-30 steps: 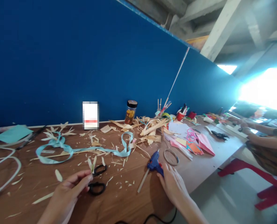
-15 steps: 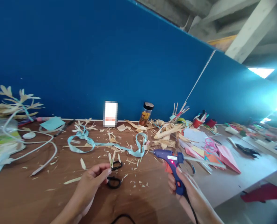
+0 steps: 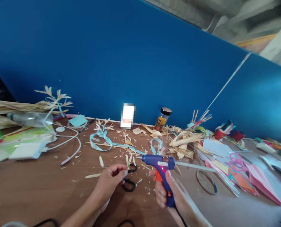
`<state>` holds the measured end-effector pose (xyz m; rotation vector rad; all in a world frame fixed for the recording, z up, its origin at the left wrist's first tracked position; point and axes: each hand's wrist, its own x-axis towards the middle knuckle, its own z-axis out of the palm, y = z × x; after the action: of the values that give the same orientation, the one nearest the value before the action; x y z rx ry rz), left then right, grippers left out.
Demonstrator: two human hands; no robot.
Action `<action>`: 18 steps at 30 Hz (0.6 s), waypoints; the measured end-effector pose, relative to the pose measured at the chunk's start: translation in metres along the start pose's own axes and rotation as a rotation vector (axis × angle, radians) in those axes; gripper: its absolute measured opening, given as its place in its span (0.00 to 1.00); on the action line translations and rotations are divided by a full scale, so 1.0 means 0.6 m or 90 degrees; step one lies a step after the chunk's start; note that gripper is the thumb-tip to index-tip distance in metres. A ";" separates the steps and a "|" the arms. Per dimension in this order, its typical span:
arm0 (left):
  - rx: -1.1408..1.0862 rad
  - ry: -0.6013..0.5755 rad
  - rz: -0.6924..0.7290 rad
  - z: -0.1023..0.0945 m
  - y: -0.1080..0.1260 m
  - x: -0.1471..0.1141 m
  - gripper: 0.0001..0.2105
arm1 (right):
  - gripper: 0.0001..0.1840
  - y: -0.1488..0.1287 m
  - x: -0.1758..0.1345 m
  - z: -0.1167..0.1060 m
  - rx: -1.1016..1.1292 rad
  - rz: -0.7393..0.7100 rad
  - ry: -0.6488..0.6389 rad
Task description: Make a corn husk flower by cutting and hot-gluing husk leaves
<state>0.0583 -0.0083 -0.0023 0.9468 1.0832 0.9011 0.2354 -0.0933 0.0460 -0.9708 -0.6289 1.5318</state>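
Between thumb and fingers, my left hand pinches a small flower of pale dried husk petals, its petals pointing up. Wrapped around the handle of a blue glue gun is my right hand; the gun's red light is lit and a clear glue stick sticks out of its back. The nozzle points left, close to the flower; I cannot tell whether they touch. Black-handled scissors lie on the table partly behind my left hand. Light blue ribbon lies looped beyond both hands.
Dried husks are heaped at the back right near a tilted jar with a black lid. Coloured paper lies at the right. White cables and a plastic bottle are on the left. Petal scraps litter the wooden table.
My right hand has brought the glue gun left, nearer to the flower in my left hand. The view has turned left, so the table's things appear further right.
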 end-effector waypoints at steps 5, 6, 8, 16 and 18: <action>0.001 0.002 0.011 0.001 -0.002 0.001 0.08 | 0.24 0.008 0.008 0.002 -0.094 0.017 0.024; 0.002 0.004 0.009 0.002 -0.002 0.001 0.08 | 0.25 0.009 0.007 0.001 -0.124 0.016 0.027; 0.005 0.004 0.002 0.002 0.000 0.000 0.07 | 0.26 0.012 0.007 -0.001 -0.196 0.002 0.034; -0.007 0.002 -0.004 0.001 0.006 -0.002 0.08 | 0.27 0.024 0.007 -0.001 -0.387 -0.035 0.074; -0.010 -0.001 0.005 0.001 0.005 -0.001 0.08 | 0.27 0.024 0.005 -0.001 -0.426 -0.032 0.074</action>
<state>0.0581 -0.0082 0.0008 0.9396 1.0701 0.9142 0.2284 -0.0930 0.0332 -1.5166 -1.1072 1.2192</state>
